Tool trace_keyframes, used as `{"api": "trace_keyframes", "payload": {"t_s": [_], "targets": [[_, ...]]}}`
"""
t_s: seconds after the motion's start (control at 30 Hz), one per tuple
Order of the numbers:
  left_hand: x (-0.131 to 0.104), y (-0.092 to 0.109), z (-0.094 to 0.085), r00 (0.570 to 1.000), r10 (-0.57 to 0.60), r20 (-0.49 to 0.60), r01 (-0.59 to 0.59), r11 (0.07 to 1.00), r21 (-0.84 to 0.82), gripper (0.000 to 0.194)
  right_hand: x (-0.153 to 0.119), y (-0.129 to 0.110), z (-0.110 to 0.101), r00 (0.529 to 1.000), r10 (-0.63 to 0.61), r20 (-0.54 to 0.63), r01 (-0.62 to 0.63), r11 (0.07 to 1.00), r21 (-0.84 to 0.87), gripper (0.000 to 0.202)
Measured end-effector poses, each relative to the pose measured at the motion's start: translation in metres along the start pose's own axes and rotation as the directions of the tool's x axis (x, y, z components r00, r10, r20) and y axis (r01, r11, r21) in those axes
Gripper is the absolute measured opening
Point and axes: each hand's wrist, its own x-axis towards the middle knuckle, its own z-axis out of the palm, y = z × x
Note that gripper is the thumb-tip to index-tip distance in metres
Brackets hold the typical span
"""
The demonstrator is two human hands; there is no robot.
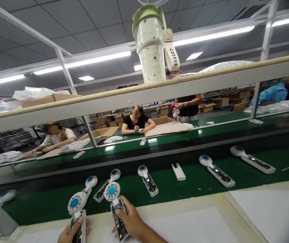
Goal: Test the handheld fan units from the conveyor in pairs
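Note:
My left hand, at the bottom edge, is closed around the handle of a white handheld fan with a round, blue-centred head. A second such fan is gripped in my right hand, its thumb on the handle's front. Both handles lack a front cover, so dark circuit boards show. Just beyond my hands, more open-handled fans lie on the green conveyor belt, among them one fan with a lit white spot. A loose white handle cover lies to its right.
White sheets cover the near worktop. Above the belt runs a shelf carrying a green-lidded coffee tumbler and a cardboard box. Several people work across the line, beside cardboard and small white parts.

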Motion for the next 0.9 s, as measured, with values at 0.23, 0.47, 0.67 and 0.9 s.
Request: {"api": "trace_keyframes", "payload": {"t_s": [0.23,0.47,0.67,0.9], "targets": [[-0.013,0.006,0.013,0.986,0.165,0.013,-0.163,0.981,-0.103,0.064,-0.006,-0.008,-0.008,0.999,0.022,-0.028,-0.021,1.0,0.014,0.082],[-0.018,-0.003,0.019,0.977,0.199,0.073,-0.185,0.968,-0.172,0.065,-0.007,-0.009,-0.01,0.995,0.053,-0.082,-0.048,0.997,0.055,0.075],[-0.016,-0.013,0.027,0.978,0.124,0.171,-0.1,0.985,-0.138,0.069,-0.006,0.002,-0.013,0.986,0.034,-0.165,-0.021,0.996,0.081,0.077],[-0.015,-0.013,0.041,0.912,0.139,0.386,-0.09,0.986,-0.144,0.054,-0.005,0.014,-0.021,0.973,-0.044,-0.225,0.071,0.991,0.116,0.073]]}}
